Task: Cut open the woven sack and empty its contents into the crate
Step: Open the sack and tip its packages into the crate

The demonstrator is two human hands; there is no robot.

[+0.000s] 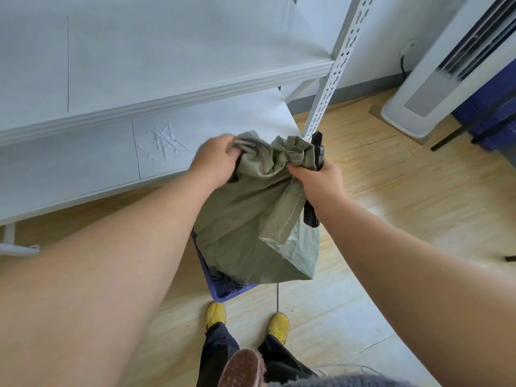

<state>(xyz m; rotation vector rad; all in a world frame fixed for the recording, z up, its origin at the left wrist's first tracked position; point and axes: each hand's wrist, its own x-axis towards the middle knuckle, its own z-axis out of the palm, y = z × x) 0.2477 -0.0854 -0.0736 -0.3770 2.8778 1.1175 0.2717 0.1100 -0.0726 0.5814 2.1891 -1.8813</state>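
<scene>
left hand [216, 160] grips sack [251, 219] top | right hand [321, 180] clamps sack and black tool [318, 152] | above crate [223, 289]

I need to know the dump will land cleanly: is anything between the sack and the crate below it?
Nothing visible. Both the left hand and right hand grip the woven sack directly above the blue crate; its lower end hides most of the crate's interior.
</scene>
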